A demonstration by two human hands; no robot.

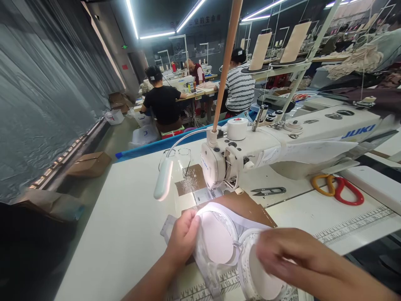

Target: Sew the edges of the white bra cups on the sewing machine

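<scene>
Your left hand [183, 236] pinches the left edge of the white lace bra [225, 242], which lies on the near table [125, 234] just before the sewing machine [250, 154]. Your right hand [288, 255], blurred, rests spread over its right cup.

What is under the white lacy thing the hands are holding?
Under the white lacy garment lie a brown cardboard sheet and the white sewing table with its printed ruler. The left hand and right hand cover the rest.
</scene>
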